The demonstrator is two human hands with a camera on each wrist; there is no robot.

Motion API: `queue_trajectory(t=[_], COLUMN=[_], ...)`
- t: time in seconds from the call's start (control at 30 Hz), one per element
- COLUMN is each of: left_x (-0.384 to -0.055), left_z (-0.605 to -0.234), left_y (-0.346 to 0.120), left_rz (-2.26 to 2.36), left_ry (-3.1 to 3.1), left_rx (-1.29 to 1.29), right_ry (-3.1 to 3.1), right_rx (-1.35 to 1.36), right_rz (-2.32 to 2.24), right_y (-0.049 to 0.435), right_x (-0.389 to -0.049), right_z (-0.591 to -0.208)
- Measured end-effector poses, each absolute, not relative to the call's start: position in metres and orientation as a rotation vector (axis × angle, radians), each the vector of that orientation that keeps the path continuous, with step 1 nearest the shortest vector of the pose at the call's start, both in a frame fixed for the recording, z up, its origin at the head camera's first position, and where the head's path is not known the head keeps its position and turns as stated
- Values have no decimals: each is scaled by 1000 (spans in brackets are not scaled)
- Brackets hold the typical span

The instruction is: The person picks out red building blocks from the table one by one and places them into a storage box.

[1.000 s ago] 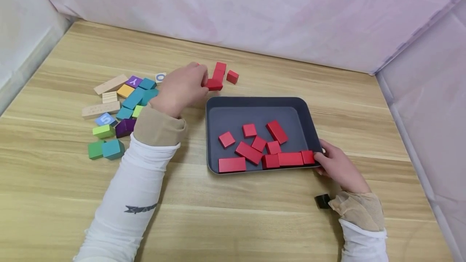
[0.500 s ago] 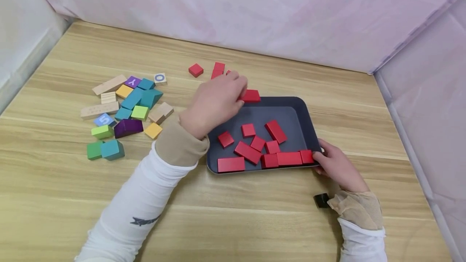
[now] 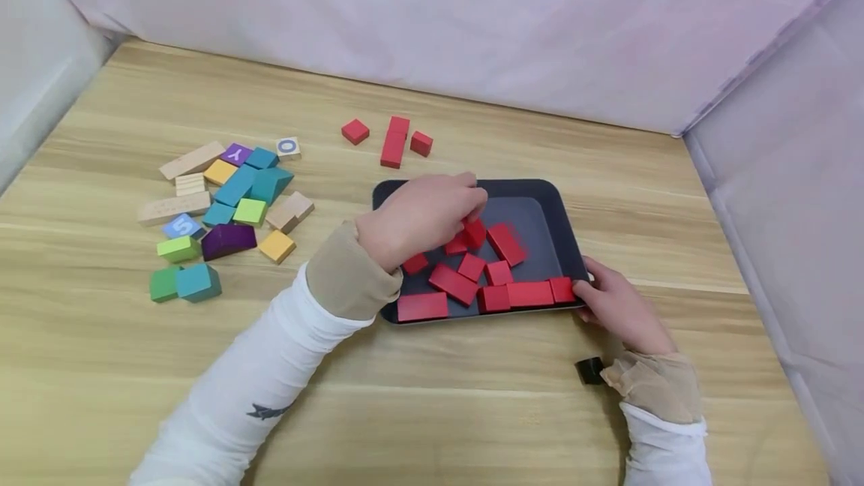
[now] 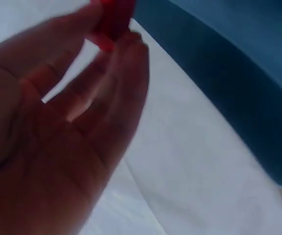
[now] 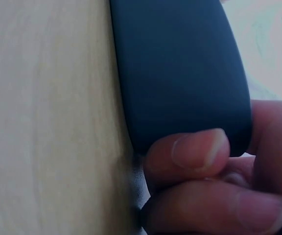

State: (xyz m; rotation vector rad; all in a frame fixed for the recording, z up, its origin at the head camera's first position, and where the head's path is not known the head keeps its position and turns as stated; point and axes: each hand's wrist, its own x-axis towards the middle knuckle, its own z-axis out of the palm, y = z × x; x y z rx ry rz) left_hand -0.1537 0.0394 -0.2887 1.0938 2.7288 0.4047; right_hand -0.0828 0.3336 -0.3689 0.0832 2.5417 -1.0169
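Observation:
My left hand [image 3: 432,212] reaches over the dark grey tray [image 3: 563,227] and pinches a red block [image 4: 115,22] between thumb and fingertips. In the head view that block hangs below the fingers, close over other red blocks. Several red blocks lie in the tray, among them a long red block [image 3: 422,307] along the near side and a tilted one [image 3: 507,244] right of the hand. The left hand covers part of the tray's left end. My right hand [image 3: 624,310] grips the tray's near right corner, thumb on the rim, fingertips against its outer wall [image 5: 180,73] in the right wrist view.
Behind the tray lie more red blocks [image 3: 394,142] on the wooden table [image 3: 472,411]. Off to the left is a cluster of mixed blocks, including a purple block [image 3: 228,241] and a teal cube [image 3: 199,283]. A small black object [image 3: 590,370] sits by the right wrist.
My left hand has carried a red block from the group behind the tray rightward, over the far rim and down into the tray. My right hand keeps its grip on the corner.

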Motion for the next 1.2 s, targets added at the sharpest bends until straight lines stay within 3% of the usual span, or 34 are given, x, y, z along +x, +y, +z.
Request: queue_trajectory(t=[0.47,0.67,0.97,1.2], left_x=[-168,-174,-211,-245], left_z=[-313,-307,-280,-286], left_y=[72,73,43,19], left_rz=[-26,-47,72,17], left_ry=[2653,2567,2705,2730], left_rx=[1268,1256,1114,977], right_ry=[2532,2523,2529,2513], right_rx=[142,159,136,98], right_rz=[-1035,-1033,-1016,-1038], right_y=[331,332,330,328], right_x=[-86,-86,-86,-84], right_z=[-373,-372,-370,-369])
